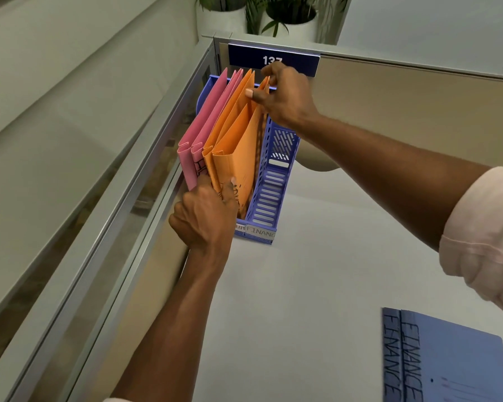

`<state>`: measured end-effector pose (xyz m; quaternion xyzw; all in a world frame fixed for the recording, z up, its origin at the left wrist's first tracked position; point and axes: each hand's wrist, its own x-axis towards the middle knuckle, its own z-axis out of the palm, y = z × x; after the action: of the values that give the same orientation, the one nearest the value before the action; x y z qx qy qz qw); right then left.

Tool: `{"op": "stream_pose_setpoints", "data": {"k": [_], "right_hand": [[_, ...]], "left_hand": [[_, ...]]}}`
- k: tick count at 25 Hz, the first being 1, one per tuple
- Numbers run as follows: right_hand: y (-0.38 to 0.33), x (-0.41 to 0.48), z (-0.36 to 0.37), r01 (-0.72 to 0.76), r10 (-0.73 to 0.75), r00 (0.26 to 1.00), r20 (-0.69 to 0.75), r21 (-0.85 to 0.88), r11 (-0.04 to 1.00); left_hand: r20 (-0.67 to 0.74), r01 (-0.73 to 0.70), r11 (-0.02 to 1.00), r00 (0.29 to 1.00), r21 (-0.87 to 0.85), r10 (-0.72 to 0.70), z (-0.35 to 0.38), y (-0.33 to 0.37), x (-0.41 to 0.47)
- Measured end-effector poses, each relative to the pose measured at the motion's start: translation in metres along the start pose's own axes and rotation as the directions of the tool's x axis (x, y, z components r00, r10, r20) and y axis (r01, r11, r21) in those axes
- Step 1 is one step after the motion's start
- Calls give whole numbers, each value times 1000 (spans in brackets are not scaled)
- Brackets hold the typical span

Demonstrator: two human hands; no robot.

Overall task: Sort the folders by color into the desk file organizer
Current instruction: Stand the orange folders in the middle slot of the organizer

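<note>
A blue slotted desk file organizer (269, 192) stands against the partition at the desk's far left. Two pink folders (199, 134) sit in its left slots and two orange folders (238, 152) in the middle. Its right slot, labelled FINANCE, holds no folder. My right hand (282, 94) pinches the top edge of the rightmost orange folder. My left hand (205, 219) grips the front spines of the orange folders at the organizer's near end. Two blue folders (447, 358) marked FINANCE lie flat on the desk at the lower right.
The white desk (302, 300) runs along a beige partition (404, 111) with a metal and glass rail (122, 227) on the left. A dark blue sign reading 137 (244, 58) hangs on the partition. Potted plants (273, 15) stand behind it.
</note>
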<state>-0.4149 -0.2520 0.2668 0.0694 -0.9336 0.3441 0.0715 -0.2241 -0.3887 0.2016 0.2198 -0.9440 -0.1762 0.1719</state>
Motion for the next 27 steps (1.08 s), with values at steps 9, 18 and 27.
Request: {"op": "stream_pose_setpoints", "data": {"k": [9,18,27], "right_hand": [[-11,-22,14,124,-119,992,47,-144,982],[22,-113,18,85,-74,992,-99,117,990],[120,-382,20,-358,381,922,-65,231,905]], "left_hand": [[-19,-37,999,999,-15,37,-12,4,10],[44,-23,1000,999,-7,24,-10,-3,-5],[538,-55,994,838,-94,98,23,-9,-130]]}}
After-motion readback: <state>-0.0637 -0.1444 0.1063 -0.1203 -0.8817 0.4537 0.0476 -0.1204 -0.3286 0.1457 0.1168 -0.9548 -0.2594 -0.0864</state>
